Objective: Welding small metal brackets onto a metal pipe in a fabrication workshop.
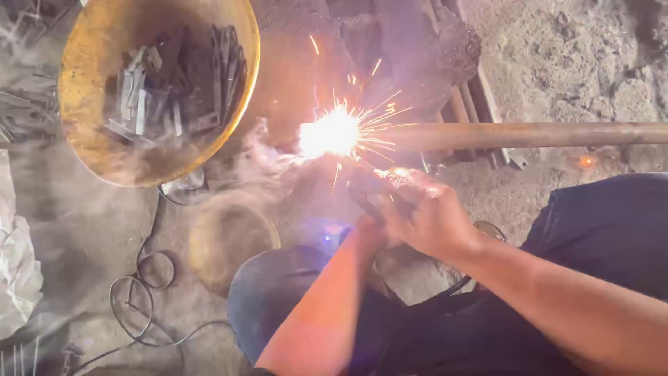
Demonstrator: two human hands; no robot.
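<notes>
Head view: two hands (410,216), perhaps one electrode holder (372,198).

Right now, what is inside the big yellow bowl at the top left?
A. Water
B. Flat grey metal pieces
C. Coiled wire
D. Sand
B: the bowl holds a heap of flat grey metal pieces, some on edge, some lying flat; the wire lies coiled on the ground below it, outside the bowl.
</notes>
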